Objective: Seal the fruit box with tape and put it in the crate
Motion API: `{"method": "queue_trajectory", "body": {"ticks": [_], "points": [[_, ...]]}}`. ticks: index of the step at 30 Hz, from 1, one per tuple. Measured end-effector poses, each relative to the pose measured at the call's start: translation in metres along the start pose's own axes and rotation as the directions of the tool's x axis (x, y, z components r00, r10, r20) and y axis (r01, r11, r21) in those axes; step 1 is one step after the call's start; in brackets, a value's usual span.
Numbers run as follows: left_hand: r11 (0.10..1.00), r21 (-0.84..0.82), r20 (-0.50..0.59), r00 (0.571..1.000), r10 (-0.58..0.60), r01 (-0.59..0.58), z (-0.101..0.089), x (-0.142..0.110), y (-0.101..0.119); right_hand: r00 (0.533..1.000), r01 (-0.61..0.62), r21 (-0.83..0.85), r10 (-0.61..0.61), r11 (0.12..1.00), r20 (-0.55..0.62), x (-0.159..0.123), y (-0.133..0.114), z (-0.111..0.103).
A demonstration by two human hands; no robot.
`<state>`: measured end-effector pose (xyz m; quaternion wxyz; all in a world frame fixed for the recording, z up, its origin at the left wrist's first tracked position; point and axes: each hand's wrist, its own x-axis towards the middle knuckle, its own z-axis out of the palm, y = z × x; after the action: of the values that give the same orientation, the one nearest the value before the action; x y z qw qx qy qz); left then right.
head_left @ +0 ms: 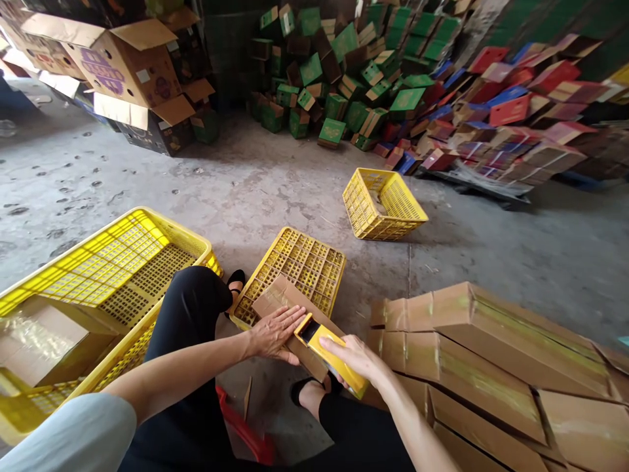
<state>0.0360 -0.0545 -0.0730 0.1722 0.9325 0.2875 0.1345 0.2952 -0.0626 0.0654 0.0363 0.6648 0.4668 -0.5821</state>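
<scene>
A flat brown cardboard piece [275, 298] lies over an upturned yellow crate [304, 259] in front of my knees. My left hand [275, 333] rests flat on the cardboard with fingers stretched out. My right hand [356, 357] grips a narrow yellow box [328, 347] whose open dark end points toward my left fingertips. The yellow box lies across the cardboard's near edge.
A big yellow crate [118, 262] with cardboard inside stands at my left. Stacked flat brown cartons [491, 341] lie at my right. A small yellow basket [381, 203] sits tipped on the concrete floor. Green boxes [344, 72], red and blue boxes [501, 111] and large cartons [122, 65] pile up behind.
</scene>
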Motion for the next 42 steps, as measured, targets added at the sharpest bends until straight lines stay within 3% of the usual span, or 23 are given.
{"method": "queue_trajectory", "body": {"ticks": [10, 19, 25, 34, 38, 42], "points": [[1.000, 0.007, -0.017, 1.000, -0.005, 0.005, 0.007, 0.004, -0.001, 0.999, 0.034, 0.048, -0.034, 0.998, 0.011, -0.018, 0.031, -0.012], [0.997, -0.036, 0.032, 0.997, 0.064, -0.063, 0.011, 0.008, 0.019, 1.000, 0.010, 0.030, -0.009, 1.000, -0.024, -0.014, 0.040, -0.006], [0.997, -0.024, 0.032, 0.996, 0.078, -0.077, 0.016, 0.008, 0.016, 1.000, 0.007, 0.028, -0.007, 1.000, -0.012, -0.017, 0.043, -0.005], [0.999, -0.001, 0.028, 0.999, 0.042, -0.042, 0.015, 0.011, 0.019, 1.000, -0.013, 0.041, 0.013, 0.999, 0.004, -0.024, 0.079, -0.019], [1.000, -0.003, 0.012, 1.000, 0.027, -0.026, 0.014, 0.012, 0.025, 1.000, 0.003, 0.019, -0.003, 1.000, -0.011, -0.022, 0.082, -0.016], [0.995, -0.033, 0.048, 0.994, 0.098, -0.097, 0.020, 0.017, 0.035, 1.000, 0.031, 0.042, -0.031, 0.999, -0.003, -0.024, 0.081, -0.012]]}}
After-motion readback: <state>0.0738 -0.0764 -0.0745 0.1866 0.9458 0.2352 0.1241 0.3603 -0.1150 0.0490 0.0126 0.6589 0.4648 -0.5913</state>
